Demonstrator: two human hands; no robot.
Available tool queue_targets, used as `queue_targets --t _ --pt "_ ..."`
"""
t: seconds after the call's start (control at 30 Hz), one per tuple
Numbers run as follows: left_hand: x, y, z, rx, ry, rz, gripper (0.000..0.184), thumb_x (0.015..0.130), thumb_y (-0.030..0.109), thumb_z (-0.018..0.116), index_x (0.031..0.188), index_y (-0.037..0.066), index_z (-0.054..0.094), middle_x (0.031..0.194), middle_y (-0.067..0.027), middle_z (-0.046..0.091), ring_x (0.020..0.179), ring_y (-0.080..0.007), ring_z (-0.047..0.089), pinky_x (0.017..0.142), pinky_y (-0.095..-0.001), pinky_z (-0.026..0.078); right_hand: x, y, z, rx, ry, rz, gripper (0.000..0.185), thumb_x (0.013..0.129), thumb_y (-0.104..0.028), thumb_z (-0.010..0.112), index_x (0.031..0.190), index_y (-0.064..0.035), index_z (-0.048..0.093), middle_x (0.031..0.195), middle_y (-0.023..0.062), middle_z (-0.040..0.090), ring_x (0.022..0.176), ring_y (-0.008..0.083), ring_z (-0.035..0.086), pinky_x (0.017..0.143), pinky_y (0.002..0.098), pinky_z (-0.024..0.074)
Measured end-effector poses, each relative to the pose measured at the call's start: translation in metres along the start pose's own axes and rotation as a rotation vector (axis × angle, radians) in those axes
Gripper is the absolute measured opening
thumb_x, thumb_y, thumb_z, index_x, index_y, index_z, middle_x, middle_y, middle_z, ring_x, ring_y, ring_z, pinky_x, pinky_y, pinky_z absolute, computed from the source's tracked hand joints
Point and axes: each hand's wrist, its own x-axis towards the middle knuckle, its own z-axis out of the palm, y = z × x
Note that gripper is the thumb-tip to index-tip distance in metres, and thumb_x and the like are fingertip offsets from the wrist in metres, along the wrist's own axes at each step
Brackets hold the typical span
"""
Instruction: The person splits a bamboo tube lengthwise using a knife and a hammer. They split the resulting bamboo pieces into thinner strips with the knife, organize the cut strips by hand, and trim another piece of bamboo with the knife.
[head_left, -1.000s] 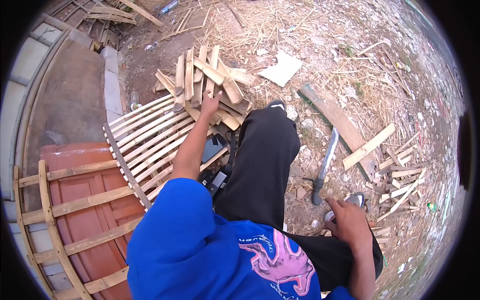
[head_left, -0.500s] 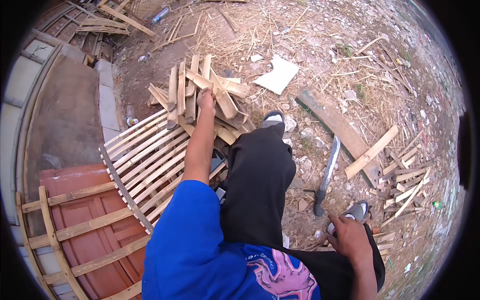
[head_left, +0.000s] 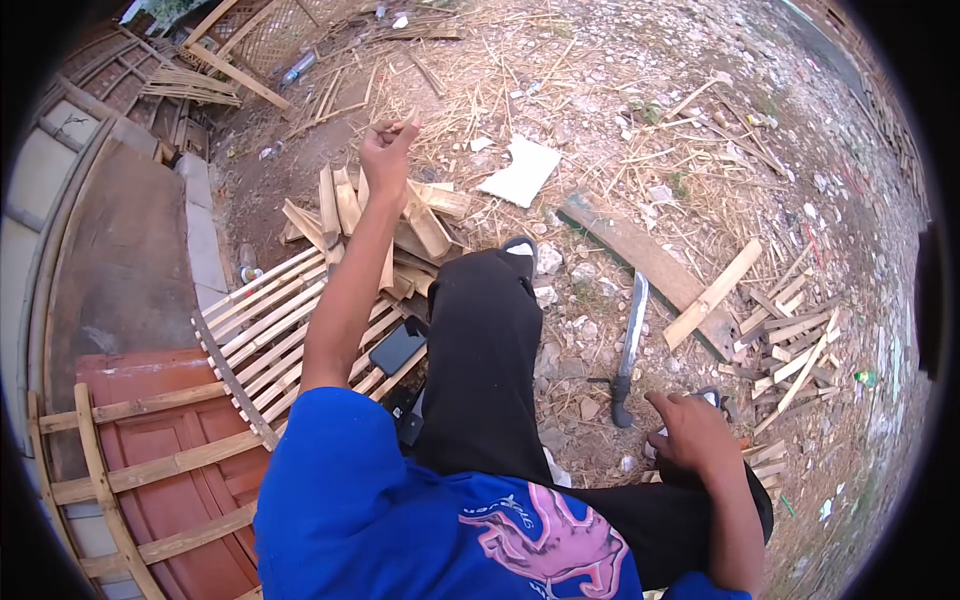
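My left hand (head_left: 388, 152) is raised above the far side of a pile of split bamboo pieces (head_left: 428, 228). Its fingers look apart, and I make out nothing in them. The forearm crosses over part of the pile. Resting at my bent knee, my right hand (head_left: 692, 432) has its fingers loosely spread and holds nothing. A long blade with a dark handle (head_left: 632, 340) lies on the ground to the left of that hand. On the slatted bamboo frame (head_left: 262, 318), beside my other leg, lies a dark phone (head_left: 398, 346).
A plank (head_left: 650, 262) lies on the ground, with a bamboo strip (head_left: 712, 294) across it. Short sticks (head_left: 805, 345) are heaped at the right. A white sheet (head_left: 522, 172) lies beyond my foot. Reddish door panels (head_left: 165, 440) lie under a bamboo lattice (head_left: 98, 465) at the left.
My left hand has moved from the bamboo pile up and away from me. The phone shows more fully again. My right hand stays at the knee, and the view has shifted somewhat.
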Motion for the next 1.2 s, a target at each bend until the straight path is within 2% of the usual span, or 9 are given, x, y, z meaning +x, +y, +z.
queue_targets --t 0.1,0.2,0.23,0.33,0.5,0.7,0.8,1.0,1.2 --pt "-0.007 0.083 0.027 -0.270 -0.130 0.028 0.032 0.082 0.009 0.082 0.101 0.002 0.058 0.080 -0.0032 0.065 0.070 -0.0089 0.063 0.064 -0.0191 0.051 -0.007 0.006 -0.010 -0.030 0.081 -0.008 0.052 0.080 -0.028 0.074 0.125 -0.0085 0.057 0.101 0.0173 0.068 0.095 0.0353 0.067 0.084 0.0471 0.0528" --pt "-0.012 0.141 0.047 -0.319 -0.323 -0.003 0.022 0.088 0.006 0.075 0.102 0.002 0.058 0.088 -0.0068 0.068 0.079 -0.0140 0.068 0.079 -0.0294 0.061 -0.007 0.011 -0.019 0.022 0.167 -0.008 0.052 0.081 -0.028 0.073 0.127 -0.0093 0.056 0.103 0.0183 0.068 0.098 0.0372 0.066 0.085 0.0476 0.0530" --pt "-0.013 0.151 0.057 -0.317 -0.360 0.020 0.030 0.081 0.009 0.083 0.100 0.002 0.061 0.084 -0.0052 0.068 0.070 -0.0131 0.068 0.067 -0.0244 0.060 -0.005 0.011 -0.022 0.039 0.176 0.015 0.053 0.081 -0.028 0.073 0.128 -0.0097 0.056 0.104 0.0185 0.068 0.098 0.0374 0.066 0.086 0.0476 0.0528" --pt "-0.028 0.172 0.096 -0.148 -0.498 0.104 0.020 0.087 0.007 0.076 0.100 0.002 0.062 0.086 -0.0061 0.068 0.075 -0.0138 0.067 0.075 -0.0302 0.062 0.010 0.022 -0.021 0.068 0.190 0.098 0.051 0.082 -0.028 0.071 0.129 -0.0106 0.057 0.107 0.0187 0.068 0.102 0.0371 0.066 0.088 0.0476 0.0528" --pt "-0.079 0.154 0.194 -0.330 -0.660 0.012 0.029 0.080 0.013 0.084 0.096 0.001 0.064 0.085 -0.0069 0.068 0.068 -0.0132 0.067 0.065 -0.0253 0.060 0.061 0.070 0.047 0.253 0.174 0.341 0.048 0.081 -0.031 0.072 0.125 -0.0113 0.062 0.110 0.0192 0.070 0.104 0.0362 0.066 0.089 0.0470 0.0534" --pt "-0.141 0.139 0.250 -0.128 -0.841 -0.053 0.032 0.080 0.021 0.085 0.096 0.002 0.064 0.089 -0.0078 0.069 0.074 -0.0152 0.069 0.073 -0.0278 0.061 0.111 0.106 0.232 0.607 0.243 0.861 0.056 0.077 -0.036 0.074 0.120 -0.0022 0.062 0.121 0.0218 0.066 0.114 0.0376 0.063 0.097 0.0454 0.0508" --pt "-0.158 0.133 0.265 -0.053 -0.910 -0.027 0.033 0.081 0.021 0.084 0.097 0.000 0.065 0.091 -0.0088 0.069 0.077 -0.0150 0.069 0.074 -0.0268 0.061 0.119 0.098 0.260 0.476 -0.003 0.796 0.067 0.076 -0.037 0.076 0.129 -0.0013 0.055 0.129 0.0218 0.062 0.119 0.0366 0.060 0.101 0.0455 0.0484" --pt "-0.162 0.120 0.276 -0.021 -0.940 0.019 0.030 0.083 0.018 0.082 0.098 -0.002 0.065 0.092 -0.0096 0.068 0.078 -0.0146 0.068 0.072 -0.0267 0.060 0.153 0.099 0.300 0.525 0.043 0.963 0.088 0.075 -0.039 0.078 0.145 -0.0066 0.037 0.134 0.0244 0.057 0.121 0.0390 0.059 0.102 0.0465 0.0485" --pt "-0.151 0.112 0.277 0.016 -0.880 0.127 0.029 0.084 0.017 0.081 0.094 -0.003 0.062 0.088 -0.0083 0.066 0.073 -0.0133 0.067 0.064 -0.0263 0.056 0.163 0.118 0.332 0.779 0.110 0.977 0.085 0.073 -0.039 0.080 0.142 -0.0071 0.040 0.124 0.0244 0.062 0.115 0.0411 0.062 0.097 0.0490 0.0506"
